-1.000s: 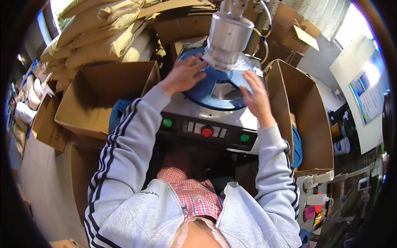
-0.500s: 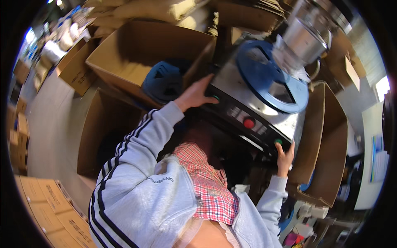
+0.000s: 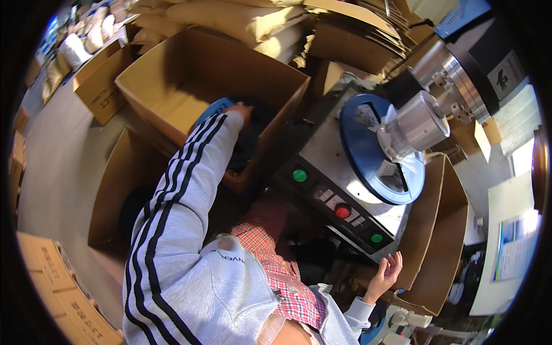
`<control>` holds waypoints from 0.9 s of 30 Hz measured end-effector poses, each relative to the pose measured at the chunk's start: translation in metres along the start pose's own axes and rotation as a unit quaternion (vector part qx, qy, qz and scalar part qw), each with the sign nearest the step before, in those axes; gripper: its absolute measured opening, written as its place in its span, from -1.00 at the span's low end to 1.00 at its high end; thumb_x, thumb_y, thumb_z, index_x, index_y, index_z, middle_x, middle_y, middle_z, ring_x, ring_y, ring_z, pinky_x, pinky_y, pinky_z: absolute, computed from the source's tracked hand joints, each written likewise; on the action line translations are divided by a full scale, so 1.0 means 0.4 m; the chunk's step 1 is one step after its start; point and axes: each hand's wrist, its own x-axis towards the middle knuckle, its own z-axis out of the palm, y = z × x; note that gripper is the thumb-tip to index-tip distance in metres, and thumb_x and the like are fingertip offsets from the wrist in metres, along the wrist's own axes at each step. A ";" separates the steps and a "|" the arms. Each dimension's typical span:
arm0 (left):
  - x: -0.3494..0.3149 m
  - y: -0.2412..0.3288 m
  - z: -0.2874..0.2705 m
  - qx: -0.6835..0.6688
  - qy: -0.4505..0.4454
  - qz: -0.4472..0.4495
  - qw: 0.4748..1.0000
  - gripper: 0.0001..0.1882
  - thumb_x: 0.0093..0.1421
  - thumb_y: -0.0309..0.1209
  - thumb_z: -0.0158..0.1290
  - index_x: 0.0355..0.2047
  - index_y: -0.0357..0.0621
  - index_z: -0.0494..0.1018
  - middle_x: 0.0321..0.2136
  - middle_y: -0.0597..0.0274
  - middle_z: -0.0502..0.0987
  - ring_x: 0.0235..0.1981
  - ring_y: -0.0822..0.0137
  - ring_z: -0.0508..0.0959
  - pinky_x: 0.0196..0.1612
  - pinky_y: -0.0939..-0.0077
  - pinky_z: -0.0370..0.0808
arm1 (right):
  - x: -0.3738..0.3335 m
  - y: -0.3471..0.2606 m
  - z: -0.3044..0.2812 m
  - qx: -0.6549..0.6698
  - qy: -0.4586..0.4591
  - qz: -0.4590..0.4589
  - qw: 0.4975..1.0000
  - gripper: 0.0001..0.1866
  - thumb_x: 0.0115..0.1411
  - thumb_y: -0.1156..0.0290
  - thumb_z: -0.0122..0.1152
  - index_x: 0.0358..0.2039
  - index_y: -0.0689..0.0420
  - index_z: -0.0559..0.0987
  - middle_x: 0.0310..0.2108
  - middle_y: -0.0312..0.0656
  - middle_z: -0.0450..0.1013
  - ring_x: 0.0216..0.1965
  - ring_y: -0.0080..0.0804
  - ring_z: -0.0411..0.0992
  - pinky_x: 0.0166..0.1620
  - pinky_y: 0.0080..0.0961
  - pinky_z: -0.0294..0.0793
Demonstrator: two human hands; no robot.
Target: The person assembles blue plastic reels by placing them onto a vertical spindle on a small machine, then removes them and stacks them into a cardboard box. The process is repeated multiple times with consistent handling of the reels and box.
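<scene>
My left hand [image 3: 244, 112] reaches into the large cardboard box [image 3: 172, 73] at the upper left. It is over blue plastic parts [image 3: 216, 107], and what its fingers touch is hard to make out in the shade. My right hand [image 3: 386, 275] hovers just off the near right corner of a machine, fingers apart and nothing in it. On the machine's steel top lies a round blue reel disc [image 3: 357, 150] with cut-out openings. A metal cylinder head [image 3: 418, 123] presses down at its middle or stands just above it; clear film bunches around there.
The machine's black front panel carries a green button [image 3: 299, 175] at each end and a red knob [image 3: 342, 211] between. Another open carton [image 3: 432, 230] stands right of the machine. Stacked sacks [image 3: 224, 20] lie behind, with taped cartons [image 3: 75, 305] at lower left.
My left hand has left the left green button and moved into the cardboard box. My right hand has come off the right green button. The cylinder and disc appear lower as the view shifted.
</scene>
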 end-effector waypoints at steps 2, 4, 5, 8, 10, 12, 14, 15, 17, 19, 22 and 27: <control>0.133 -0.138 0.146 -0.126 0.051 -0.127 0.983 -0.28 0.24 0.10 0.03 0.37 0.27 0.18 0.37 -0.09 0.14 0.24 -0.30 0.35 0.17 -0.37 0.33 | 0.026 -0.041 0.012 0.025 -0.019 -0.016 0.999 -0.56 0.30 0.57 0.18 0.18 0.27 0.40 0.28 -0.15 0.27 0.04 -0.38 0.44 0.10 -0.47 0.45; 0.254 -0.232 0.283 0.027 -0.029 -0.086 0.995 -0.29 0.31 0.24 -0.23 0.41 0.36 0.11 0.39 -0.02 0.07 0.26 -0.36 0.26 0.23 -0.37 0.23 | 0.046 -0.099 0.003 -0.023 -0.038 -0.030 0.999 -0.58 0.27 0.61 0.17 0.15 0.28 0.44 0.27 -0.13 0.29 -0.02 -0.41 0.48 0.06 -0.50 0.48; 0.265 -0.212 0.331 0.034 -0.025 -0.023 0.999 -0.33 0.33 0.18 -0.24 0.40 0.36 0.11 0.34 -0.04 0.13 0.22 -0.33 0.30 0.21 -0.33 0.26 | 0.038 -0.132 -0.025 -0.062 -0.025 -0.018 0.998 -0.60 0.26 0.61 0.18 0.13 0.28 0.46 0.26 -0.12 0.30 -0.06 -0.43 0.50 0.03 -0.51 0.50; 0.313 -0.345 0.409 0.097 0.008 0.092 0.991 -0.45 0.41 -0.01 -0.27 0.39 0.37 0.14 0.19 -0.11 0.31 0.11 -0.23 0.41 0.14 -0.19 0.37 | 0.072 -0.172 -0.086 -0.063 -0.005 -0.021 0.998 -0.61 0.23 0.61 0.20 0.09 0.26 0.49 0.24 -0.09 0.33 -0.16 -0.45 0.54 -0.03 -0.52 0.54; 0.348 -0.451 0.403 0.166 0.066 0.189 0.966 -0.51 0.46 -0.13 -0.29 0.38 0.37 0.15 0.10 -0.15 0.43 0.03 -0.16 0.48 0.10 -0.10 0.44 | 0.108 -0.150 -0.144 -0.084 0.014 -0.043 0.995 -0.60 0.22 0.60 0.23 0.09 0.28 0.49 0.24 -0.08 0.33 -0.18 -0.46 0.56 -0.05 -0.52 0.55; 0.292 -0.497 0.442 0.139 0.043 0.151 0.978 -0.51 0.46 -0.23 -0.27 0.38 0.38 0.16 0.04 -0.15 0.49 -0.02 -0.11 0.52 0.07 -0.05 0.47 | 0.194 -0.133 -0.178 -0.065 0.030 -0.070 0.995 -0.60 0.21 0.59 0.25 0.08 0.28 0.50 0.22 -0.08 0.35 -0.21 -0.48 0.56 -0.07 -0.53 0.56; 0.339 -0.368 0.411 0.113 0.003 0.115 0.987 -0.46 0.39 -0.30 -0.21 0.38 0.38 0.15 0.02 -0.12 0.47 -0.04 -0.08 0.50 0.04 -0.02 0.48 | 0.214 -0.102 -0.285 -0.095 0.081 -0.055 0.991 -0.62 0.20 0.57 0.26 0.06 0.25 0.52 0.20 -0.09 0.37 -0.23 -0.49 0.55 -0.09 -0.53 0.57; 0.330 -0.356 0.397 0.095 0.004 0.095 0.991 -0.43 0.36 -0.33 -0.18 0.38 0.38 0.15 0.01 -0.11 0.46 -0.06 -0.06 0.50 0.03 -0.01 0.48 | 0.263 -0.072 -0.324 -0.074 0.095 -0.025 0.992 -0.62 0.19 0.54 0.29 0.04 0.24 0.54 0.15 -0.09 0.41 -0.25 -0.51 0.55 -0.10 -0.54 0.57; 0.315 -0.337 0.356 0.048 0.028 0.065 0.996 -0.36 0.30 -0.40 -0.12 0.38 0.39 0.14 -0.01 -0.07 0.45 -0.08 -0.03 0.48 0.01 0.01 0.48 | 0.361 0.010 -0.395 -0.108 0.108 0.035 0.988 -0.61 0.16 0.44 0.35 0.01 0.23 0.56 0.04 -0.07 0.49 -0.25 -0.46 0.56 -0.10 -0.50 0.57; 0.273 -0.368 0.286 -0.021 0.080 0.027 0.996 -0.29 0.23 -0.47 -0.05 0.38 0.39 0.13 -0.03 -0.04 0.44 -0.11 0.01 0.47 -0.01 0.04 0.49 | 0.465 0.089 -0.432 -0.209 0.076 0.073 0.972 -0.57 0.13 0.35 0.39 -0.01 0.24 0.56 -0.04 -0.03 0.55 -0.19 -0.30 0.58 -0.07 -0.39 0.56; 0.209 -0.410 0.133 -0.158 0.168 0.005 0.973 -0.18 0.14 -0.57 0.04 0.38 0.39 0.12 -0.06 0.00 0.42 -0.14 0.06 0.45 -0.04 0.07 0.49 | 0.549 0.267 -0.456 -0.327 -0.073 0.175 0.926 -0.49 0.06 0.28 0.45 -0.01 0.25 0.56 -0.02 0.05 0.55 -0.05 -0.03 0.55 0.03 -0.26 0.53; -0.009 -0.388 -0.109 -0.644 0.145 0.034 0.751 -0.10 0.08 -0.64 0.06 0.37 0.46 0.12 -0.09 0.13 0.42 -0.19 0.24 0.48 -0.14 0.32 0.53 | 0.560 0.643 -0.453 -0.445 -0.142 0.332 0.819 -0.09 -0.12 0.00 0.57 0.17 0.22 0.43 0.08 0.15 0.47 0.15 0.02 0.43 0.18 -0.23 0.44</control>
